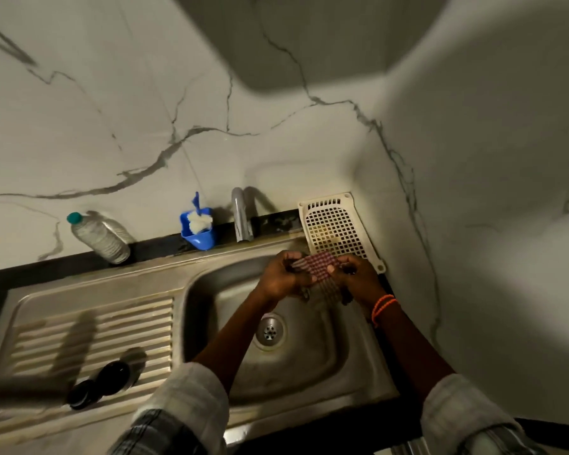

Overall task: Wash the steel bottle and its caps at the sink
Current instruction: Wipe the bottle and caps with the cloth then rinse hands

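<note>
Right of centre, above the sink (211, 290), we see the left hand (281, 277) and right hand (355, 275) grasping a checked cloth (319, 267). Two black caps (99, 385) lie lower left on the drainboard (89, 326).

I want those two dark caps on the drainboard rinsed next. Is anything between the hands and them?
Nothing visible blocks the caps. But the left hand and right hand both grip a checked cloth over the sink.

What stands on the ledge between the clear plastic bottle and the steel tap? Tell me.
In the head view, a blue plastic holder with a white scrubber.
</note>
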